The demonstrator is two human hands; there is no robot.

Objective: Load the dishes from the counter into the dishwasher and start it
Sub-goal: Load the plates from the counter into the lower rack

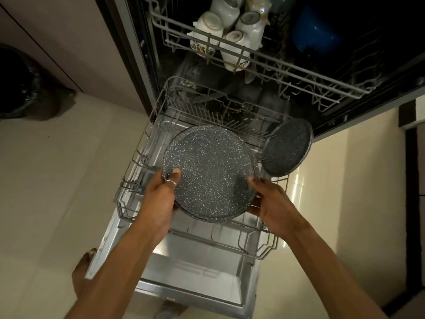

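A large dark speckled plate [210, 171] hangs flat over the pulled-out lower rack [138, 162] of the open dishwasher. My left hand [161, 199] grips its left rim, thumb on top. My right hand [273, 203] holds its right rim from below and the side. A second rim shows just under the plate, so it may be a stack of two. A smaller speckled plate [287, 147] stands on edge in the rack's right side. White mugs [230, 31] sit upside down in the upper rack [287, 67].
The dishwasher door [195, 268] lies open and flat below the rack, reaching toward me. My bare foot [81, 270] stands at its left edge on the pale tiled floor. A black bin bag [20, 81] sits at far left. A blue item [315, 33] rests deep in the upper rack.
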